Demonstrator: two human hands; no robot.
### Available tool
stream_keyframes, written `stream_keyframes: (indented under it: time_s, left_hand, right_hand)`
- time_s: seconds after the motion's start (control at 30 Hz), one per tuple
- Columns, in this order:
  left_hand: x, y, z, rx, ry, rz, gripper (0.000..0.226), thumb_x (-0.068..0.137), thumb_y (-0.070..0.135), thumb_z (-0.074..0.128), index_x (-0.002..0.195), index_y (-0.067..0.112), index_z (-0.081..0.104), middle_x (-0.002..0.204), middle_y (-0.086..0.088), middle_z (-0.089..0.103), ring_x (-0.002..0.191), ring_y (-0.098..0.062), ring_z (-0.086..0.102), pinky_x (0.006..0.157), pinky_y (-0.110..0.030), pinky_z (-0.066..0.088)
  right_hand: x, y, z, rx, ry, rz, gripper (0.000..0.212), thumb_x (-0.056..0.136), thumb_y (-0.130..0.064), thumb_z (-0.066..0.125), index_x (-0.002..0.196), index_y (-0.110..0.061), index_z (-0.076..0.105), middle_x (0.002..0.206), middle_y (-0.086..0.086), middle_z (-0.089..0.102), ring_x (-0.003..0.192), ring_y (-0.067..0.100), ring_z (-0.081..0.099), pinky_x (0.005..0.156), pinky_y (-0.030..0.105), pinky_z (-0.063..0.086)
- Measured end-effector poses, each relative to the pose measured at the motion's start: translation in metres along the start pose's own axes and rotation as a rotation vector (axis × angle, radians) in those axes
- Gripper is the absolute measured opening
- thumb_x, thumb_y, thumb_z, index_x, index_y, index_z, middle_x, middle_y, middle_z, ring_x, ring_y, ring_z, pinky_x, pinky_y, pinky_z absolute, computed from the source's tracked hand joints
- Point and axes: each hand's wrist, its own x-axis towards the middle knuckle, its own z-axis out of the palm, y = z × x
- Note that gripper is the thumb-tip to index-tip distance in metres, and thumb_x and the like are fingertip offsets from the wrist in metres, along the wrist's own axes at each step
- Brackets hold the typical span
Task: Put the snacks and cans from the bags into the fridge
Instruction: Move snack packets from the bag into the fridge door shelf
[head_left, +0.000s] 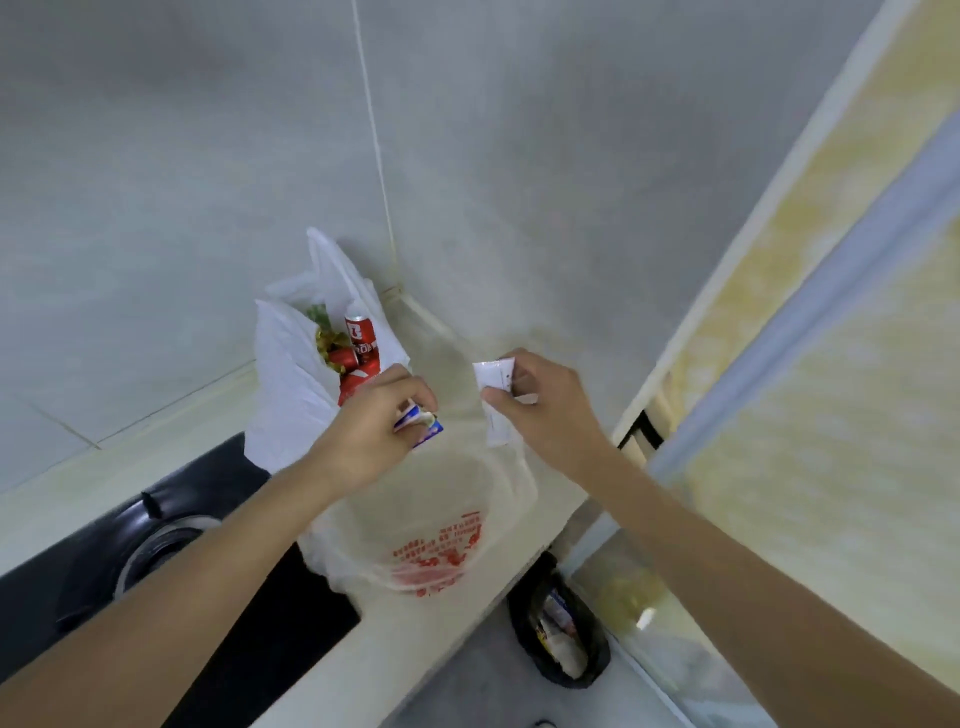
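Note:
Two plastic bags stand on the pale counter (452, 618). The far white bag (291, 384) holds red cans (360, 338) and a green-yellow snack pack (328, 338). The near translucent bag (431, 530) has red print and hangs open below my hands. My left hand (376, 426) is closed on a small blue and white snack packet (423, 428) above that bag. My right hand (540, 405) pinches a white snack packet (493, 395) just to the right. The fridge (810, 322), pale yellow with a grey strip, rises at the right.
A black gas hob (171, 540) with a burner lies at the left on the counter. On the floor by the fridge's foot stands a black bin (563, 629) with wrappers in it. Grey tiled walls meet in a corner behind the bags.

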Motion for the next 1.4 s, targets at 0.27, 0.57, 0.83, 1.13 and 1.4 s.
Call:
stream_keyframes:
  time_s: [0.27, 0.57, 0.83, 1.13, 1.4]
  left_hand:
    - [0.053, 0.185, -0.028, -0.109, -0.131, 0.539, 0.034, 0.084, 0.006, 0.076, 0.093, 0.035, 0.063, 0.099, 0.010, 0.060, 0.086, -0.010, 0.063, 0.075, -0.025, 0.050]
    - [-0.024, 0.441, 0.063, -0.373, -0.428, 1.121, 0.031, 0.082, -0.003, 0.075, 0.097, 0.024, 0.069, 0.101, 0.007, 0.061, 0.094, -0.017, 0.064, 0.075, -0.037, 0.055]
    - [-0.226, 0.630, 0.178, -0.556, -0.775, 1.478, 0.031, 0.080, -0.006, 0.074, 0.093, 0.022, 0.069, 0.098, 0.006, 0.062, 0.091, -0.017, 0.064, 0.077, -0.033, 0.052]
    - [-0.474, 0.717, 0.248, -0.679, -1.151, 1.705, 0.025, 0.082, 0.002, 0.075, 0.092, 0.023, 0.068, 0.096, 0.005, 0.058, 0.089, -0.012, 0.062, 0.075, -0.022, 0.050]
    - [-0.600, 0.724, 0.308, -0.509, -1.395, 1.715, 0.031, 0.077, 0.005, 0.082, 0.095, 0.025, 0.067, 0.090, 0.010, 0.064, 0.085, -0.012, 0.061, 0.074, -0.029, 0.050]
  right_hand:
    - [-0.104, -0.093, -0.148, -0.147, 0.486, 0.065, 0.015, 0.087, -0.018, 0.080, 0.092, -0.017, 0.066, 0.071, -0.011, 0.059, 0.066, 0.012, 0.056, 0.074, 0.035, 0.055]
    - [-0.348, -0.182, -0.271, -0.330, 1.016, 0.223, 0.014, 0.094, -0.021, 0.074, 0.106, -0.018, 0.066, 0.093, -0.003, 0.072, 0.079, 0.010, 0.065, 0.082, 0.039, 0.056]
    - [-0.602, -0.235, -0.284, -0.591, 1.522, 0.463, 0.025, 0.091, -0.030, 0.073, 0.113, -0.028, 0.060, 0.092, -0.002, 0.072, 0.086, 0.019, 0.068, 0.085, 0.050, 0.056]
    - [-0.810, -0.288, -0.219, -0.839, 1.846, 0.848, 0.033, 0.098, -0.023, 0.069, 0.124, -0.032, 0.049, 0.082, -0.003, 0.063, 0.075, 0.015, 0.058, 0.073, 0.040, 0.051]
    - [-0.873, -0.275, -0.174, -0.773, 1.856, 1.331, 0.034, 0.100, -0.014, 0.054, 0.129, -0.025, 0.041, 0.103, -0.004, 0.058, 0.091, 0.023, 0.058, 0.073, 0.036, 0.044]
